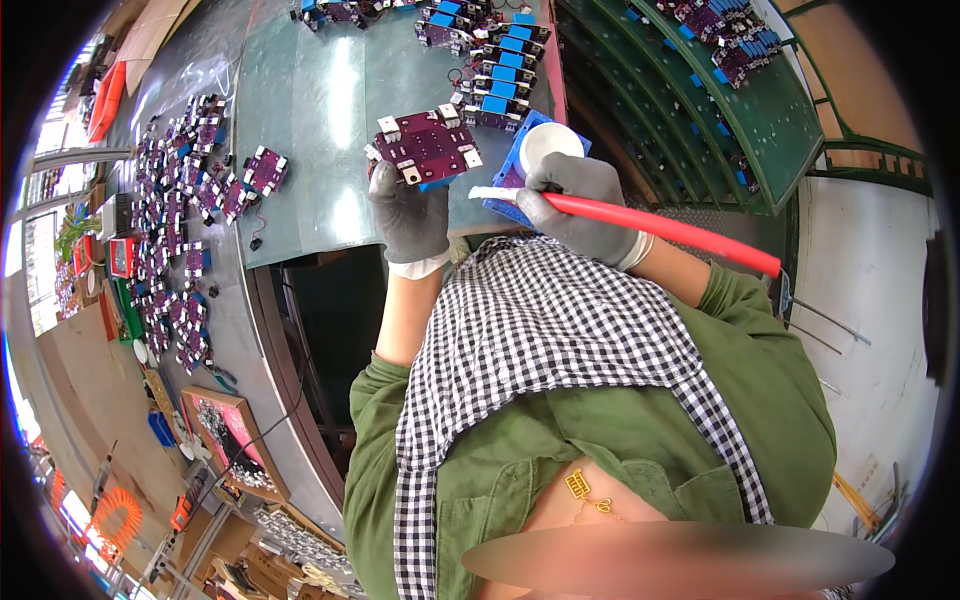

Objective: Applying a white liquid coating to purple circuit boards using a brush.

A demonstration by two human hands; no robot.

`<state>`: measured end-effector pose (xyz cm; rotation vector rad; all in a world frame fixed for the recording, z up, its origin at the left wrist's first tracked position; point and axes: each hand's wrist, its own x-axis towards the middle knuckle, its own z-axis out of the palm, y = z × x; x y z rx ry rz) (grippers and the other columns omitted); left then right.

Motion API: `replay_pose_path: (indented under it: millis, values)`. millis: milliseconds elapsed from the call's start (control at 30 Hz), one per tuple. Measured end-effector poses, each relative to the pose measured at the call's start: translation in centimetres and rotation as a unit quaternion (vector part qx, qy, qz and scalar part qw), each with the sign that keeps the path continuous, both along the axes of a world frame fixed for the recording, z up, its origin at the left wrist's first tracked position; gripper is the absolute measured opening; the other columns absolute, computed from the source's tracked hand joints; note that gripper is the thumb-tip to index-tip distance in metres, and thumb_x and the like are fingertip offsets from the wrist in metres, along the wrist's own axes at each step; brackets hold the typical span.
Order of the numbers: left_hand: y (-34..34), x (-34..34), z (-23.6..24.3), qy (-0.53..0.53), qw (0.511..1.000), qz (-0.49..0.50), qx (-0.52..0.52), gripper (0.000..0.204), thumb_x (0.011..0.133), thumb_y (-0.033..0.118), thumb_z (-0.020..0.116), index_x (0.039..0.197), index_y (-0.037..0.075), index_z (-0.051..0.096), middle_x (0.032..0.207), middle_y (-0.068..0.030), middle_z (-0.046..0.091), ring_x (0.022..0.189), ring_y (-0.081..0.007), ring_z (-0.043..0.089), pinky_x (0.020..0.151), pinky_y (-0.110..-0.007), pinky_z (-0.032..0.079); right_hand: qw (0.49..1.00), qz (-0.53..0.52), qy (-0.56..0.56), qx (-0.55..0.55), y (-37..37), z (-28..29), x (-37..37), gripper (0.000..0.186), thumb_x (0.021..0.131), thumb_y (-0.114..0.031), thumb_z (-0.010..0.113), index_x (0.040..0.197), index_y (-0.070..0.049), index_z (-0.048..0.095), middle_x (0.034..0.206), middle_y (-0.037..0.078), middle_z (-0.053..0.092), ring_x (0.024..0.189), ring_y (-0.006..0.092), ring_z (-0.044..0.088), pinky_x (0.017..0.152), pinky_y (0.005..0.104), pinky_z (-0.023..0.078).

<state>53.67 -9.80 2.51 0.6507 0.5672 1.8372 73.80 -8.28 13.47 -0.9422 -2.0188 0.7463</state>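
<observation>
My left hand (pixel 408 220), in a grey glove, grips a purple circuit board (pixel 428 145) with white corner parts and a blue part underneath, raised over the green mat (pixel 285 120). My right hand (pixel 575 205), also gloved, is closed on a long red-handled tool (pixel 680 228) with a whitish tip, which points left toward the board without touching it. Just behind my right hand, a white round container (pixel 548 140) sits in a blue holder (pixel 520 135), partly hidden by that hand.
Rows of boards with blue parts (pixel 508 65) lie at the back. Many purple boards (pixel 175 220) cover the left bench. A stepped green rack (pixel 690 140) holds more boards at the right. A wooden tray (pixel 230 440) and cable are at lower left.
</observation>
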Motion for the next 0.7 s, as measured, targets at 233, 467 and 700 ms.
replay_pose_path:
  millis: [233,467,700]
  values:
    - [0.1,-0.3,2.2,-0.136,0.985,-0.043,-0.102,0.042,0.092,0.029,0.060,0.128,0.008,0.057,0.123,-0.0104,0.064,0.116,-0.0283,0.059,0.103,-0.048,0.045,0.992,-0.001,0.120,0.038,0.9,1.0,-2.9,0.015,0.076,-0.006,0.074,0.077,-0.005,0.059,0.067,0.007,0.059,0.055,0.0194,0.057,0.052,0.0298,0.046]
    - [-0.3,-0.4,2.3,0.011,0.996,-0.026,-0.080,0.032,0.098,0.012,0.050,0.129,0.003,0.049,0.127,-0.0106,0.057,0.116,-0.0239,0.058,0.102,-0.041,0.047,0.996,0.041,0.074,0.017,0.1,1.0,-3.1,0.016,0.073,-0.002,0.074,0.078,-0.007,0.060,0.069,0.005,0.059,0.062,0.0185,0.059,0.054,0.0301,0.046]
    - [4.7,-11.9,-11.0,-0.475,0.879,-0.034,-0.018,0.041,0.088,0.021,0.056,0.122,-0.001,0.056,0.126,-0.0196,0.060,0.118,-0.0337,0.056,0.107,-0.051,0.042,0.995,-0.084,0.048,-0.009,3.2,-1.1,2.0,0.011,0.077,-0.009,0.074,0.085,-0.007,0.067,0.077,0.008,0.067,0.063,0.0166,0.062,0.059,0.0279,0.051]
